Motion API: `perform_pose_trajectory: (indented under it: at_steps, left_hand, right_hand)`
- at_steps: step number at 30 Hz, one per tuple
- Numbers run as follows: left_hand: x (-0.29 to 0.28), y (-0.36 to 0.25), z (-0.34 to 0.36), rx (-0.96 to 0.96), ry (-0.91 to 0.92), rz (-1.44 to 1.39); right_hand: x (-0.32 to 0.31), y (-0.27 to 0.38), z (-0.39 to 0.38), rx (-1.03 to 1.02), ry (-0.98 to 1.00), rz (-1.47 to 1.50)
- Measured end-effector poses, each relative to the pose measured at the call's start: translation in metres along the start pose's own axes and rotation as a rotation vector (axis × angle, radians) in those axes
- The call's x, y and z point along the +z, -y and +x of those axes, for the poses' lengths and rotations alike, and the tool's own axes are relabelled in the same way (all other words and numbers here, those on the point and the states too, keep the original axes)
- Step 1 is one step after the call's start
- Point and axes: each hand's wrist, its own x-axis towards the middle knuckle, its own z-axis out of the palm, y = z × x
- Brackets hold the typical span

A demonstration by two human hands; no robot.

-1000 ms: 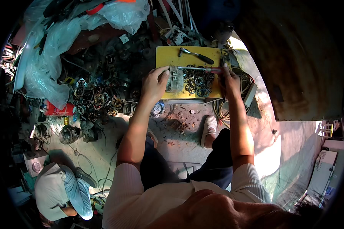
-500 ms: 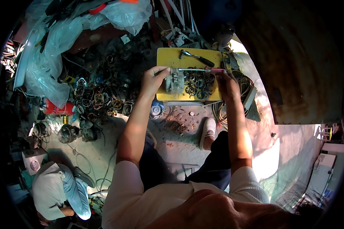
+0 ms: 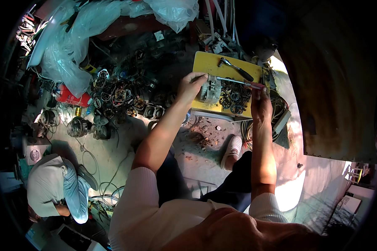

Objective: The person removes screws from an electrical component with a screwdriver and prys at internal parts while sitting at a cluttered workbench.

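My left hand [image 3: 189, 88] grips a grey metal housing [image 3: 211, 91] at the left side of a yellow board [image 3: 206, 62], fingers curled at its top. My right hand [image 3: 261, 103] is closed on the red handle of a screwdriver [image 3: 254, 85], whose long shaft runs left to the top of the housing; whether the tip is seated cannot be seen. A ratchet wrench [image 3: 243, 72] with a black grip lies above them on the board. A heap of dark ring-shaped parts [image 3: 234, 97] lies between my hands.
A co-worker [image 3: 50, 188] bends over at lower left. Scrap motor parts [image 3: 117, 92], plastic sheeting [image 3: 65, 58] and a red cylinder [image 3: 71, 95] crowd the left. Coiled hoses [image 3: 249, 131] lie below the board. A rusty panel [image 3: 339, 104] stands at right.
The view has swung, so the board, hands and surroundings sit further right in the picture. The screwdriver slopes a little more down toward its handle; both hands keep their grips.
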Motion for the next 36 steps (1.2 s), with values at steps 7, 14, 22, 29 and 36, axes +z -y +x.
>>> perform_pose_trajectory:
  at_steps: [7, 14, 22, 29, 36]
  left_hand:
    - [-0.056, -0.006, -0.03, 0.028, -0.015, -0.023]
    - [-0.099, -0.007, -0.059, 0.088, -0.046, 0.015]
    - [-0.107, 0.007, -0.057, 0.178, -0.076, -0.004]
    - [-0.107, 0.023, -0.05, 0.24, -0.104, 0.023]
    - [-0.107, 0.046, -0.038, 0.265, -0.132, 0.035]
  right_hand:
    - [0.018, -0.039, -0.043, 0.067, -0.054, -0.117]
    - [0.031, -0.064, -0.087, -0.035, 0.161, -0.172]
    - [0.017, -0.068, -0.091, 0.011, 0.135, -0.083]
    - [0.016, -0.077, -0.084, 0.015, 0.029, -0.123]
    - [0.003, -0.083, -0.083, 0.032, 0.203, -0.1]
